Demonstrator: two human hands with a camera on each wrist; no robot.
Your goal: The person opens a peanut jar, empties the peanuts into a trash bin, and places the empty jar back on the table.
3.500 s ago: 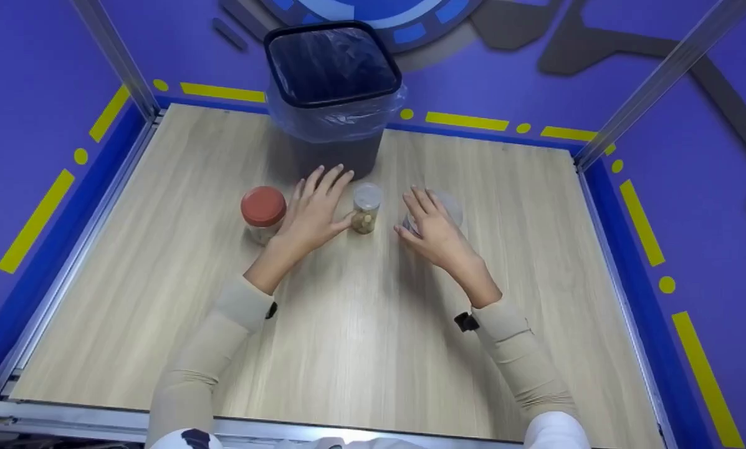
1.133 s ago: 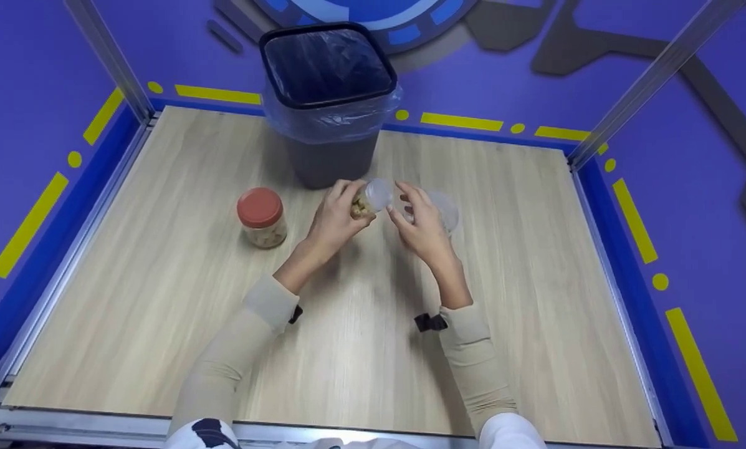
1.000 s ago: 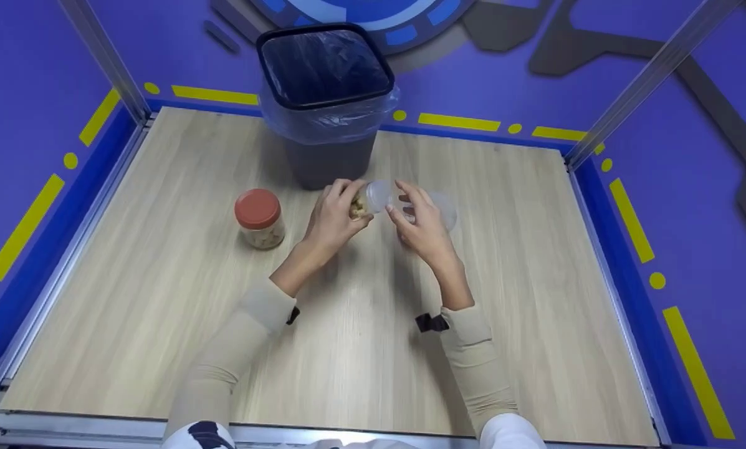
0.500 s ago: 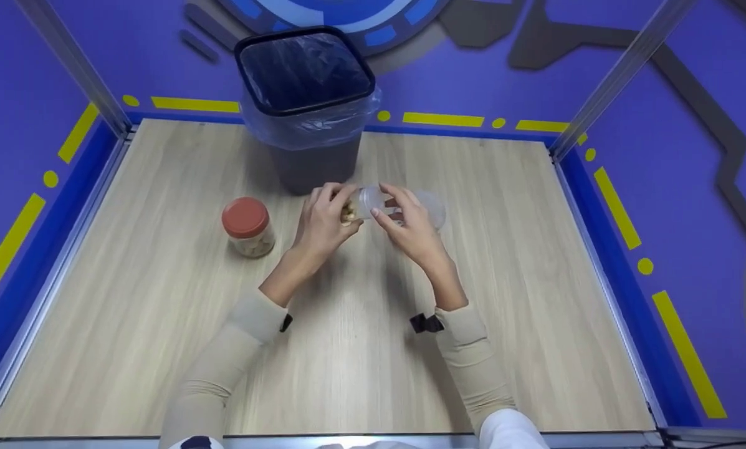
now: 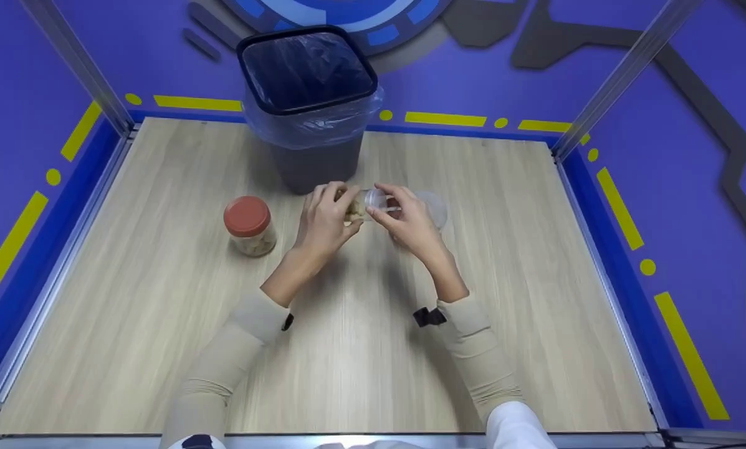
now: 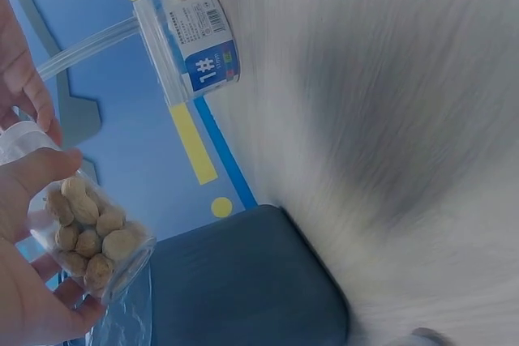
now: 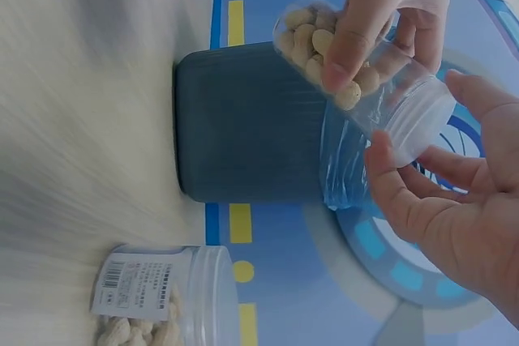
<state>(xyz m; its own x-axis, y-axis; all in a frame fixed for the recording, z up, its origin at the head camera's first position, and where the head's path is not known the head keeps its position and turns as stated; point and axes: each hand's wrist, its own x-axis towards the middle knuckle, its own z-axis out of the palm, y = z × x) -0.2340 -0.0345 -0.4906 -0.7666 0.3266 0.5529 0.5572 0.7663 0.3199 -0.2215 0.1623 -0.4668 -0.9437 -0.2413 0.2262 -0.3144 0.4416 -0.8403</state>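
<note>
1. Left hand (image 5: 324,215) curled round small clear jar (image 5: 361,204) of nuts, held tilted above the table (image 5: 161,312), just near of the bin (image 5: 310,100).
2. Right hand (image 5: 410,221) fingers bent, tips on jar's clear lid (image 7: 418,123).
3. Red-lidded jar (image 5: 248,226) standing left.
4. Labelled clear jar (image 5: 434,209) just right of hands.
</note>
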